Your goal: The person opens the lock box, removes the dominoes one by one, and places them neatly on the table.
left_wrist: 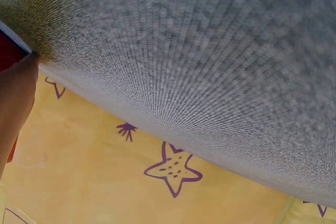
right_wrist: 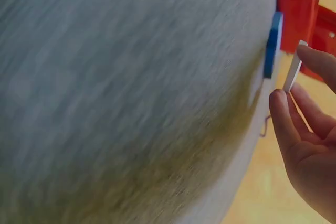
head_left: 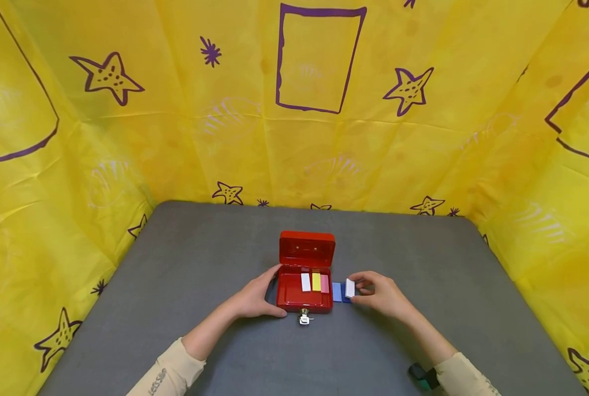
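Note:
A small red metal cash box (head_left: 304,304) stands with its lid (head_left: 307,248) raised at the back and a key in its front lock (head_left: 304,317). Inside lie a white tile (head_left: 306,282), a yellow tile (head_left: 316,281) and a pink tile (head_left: 325,284). My left hand (head_left: 254,297) holds the box by its left side, thumb at the front corner and fingers at the back. To the right of the box, my right hand (head_left: 380,294) pinches a thin white tile (right_wrist: 295,67) by its edges, above a blue piece (right_wrist: 272,45). A light blue tile (head_left: 337,292) lies against the box's right wall.
The grey table (head_left: 215,236) runs around the box on all sides. Yellow cloth (head_left: 254,143) with purple drawings encloses it at the back and both sides. A dark band (head_left: 419,375) is by the right sleeve (head_left: 460,377).

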`<action>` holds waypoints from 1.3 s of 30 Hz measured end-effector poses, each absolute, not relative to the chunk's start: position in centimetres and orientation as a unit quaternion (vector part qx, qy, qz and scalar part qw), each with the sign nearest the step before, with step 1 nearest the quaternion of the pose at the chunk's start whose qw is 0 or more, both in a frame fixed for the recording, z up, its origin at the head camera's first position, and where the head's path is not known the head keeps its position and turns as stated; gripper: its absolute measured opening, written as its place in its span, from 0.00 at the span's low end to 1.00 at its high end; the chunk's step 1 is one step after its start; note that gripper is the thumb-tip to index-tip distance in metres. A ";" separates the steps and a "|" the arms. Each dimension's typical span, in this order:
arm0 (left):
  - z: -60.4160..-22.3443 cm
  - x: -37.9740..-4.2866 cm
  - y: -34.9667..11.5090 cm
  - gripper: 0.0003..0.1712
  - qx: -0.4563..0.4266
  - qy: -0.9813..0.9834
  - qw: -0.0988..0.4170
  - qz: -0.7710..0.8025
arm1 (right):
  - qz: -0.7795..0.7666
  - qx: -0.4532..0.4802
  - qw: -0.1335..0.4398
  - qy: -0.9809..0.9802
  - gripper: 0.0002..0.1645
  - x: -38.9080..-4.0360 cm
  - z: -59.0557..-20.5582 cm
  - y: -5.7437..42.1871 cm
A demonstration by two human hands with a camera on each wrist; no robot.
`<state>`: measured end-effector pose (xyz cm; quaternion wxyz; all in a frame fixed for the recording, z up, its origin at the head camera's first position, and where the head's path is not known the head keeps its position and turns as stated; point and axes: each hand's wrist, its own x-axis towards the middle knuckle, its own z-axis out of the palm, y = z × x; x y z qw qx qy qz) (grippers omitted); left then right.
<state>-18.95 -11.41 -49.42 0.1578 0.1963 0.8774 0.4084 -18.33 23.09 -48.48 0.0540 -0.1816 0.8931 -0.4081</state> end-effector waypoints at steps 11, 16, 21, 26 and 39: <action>-49.2 -19.2 -11.4 0.61 0.202 0.878 0.150 0.409 | -0.375 -0.235 0.059 0.895 0.24 -19.1 -48.7 24.7; -49.1 -19.3 -11.4 0.61 0.198 0.878 0.153 0.408 | -0.368 -0.240 0.066 0.896 0.24 -19.3 -48.7 24.9; -49.1 -19.3 -11.4 0.61 0.197 0.876 0.157 0.410 | -0.368 -0.244 0.063 0.895 0.24 -19.4 -48.8 25.1; -49.2 -19.3 -11.4 0.61 0.194 0.878 0.160 0.408 | -0.367 -0.245 0.068 0.895 0.23 -19.3 -48.7 25.2; -49.3 -19.1 -11.3 0.61 0.197 0.876 0.159 0.410 | -0.362 -0.256 0.067 0.894 0.23 -18.9 -48.9 25.2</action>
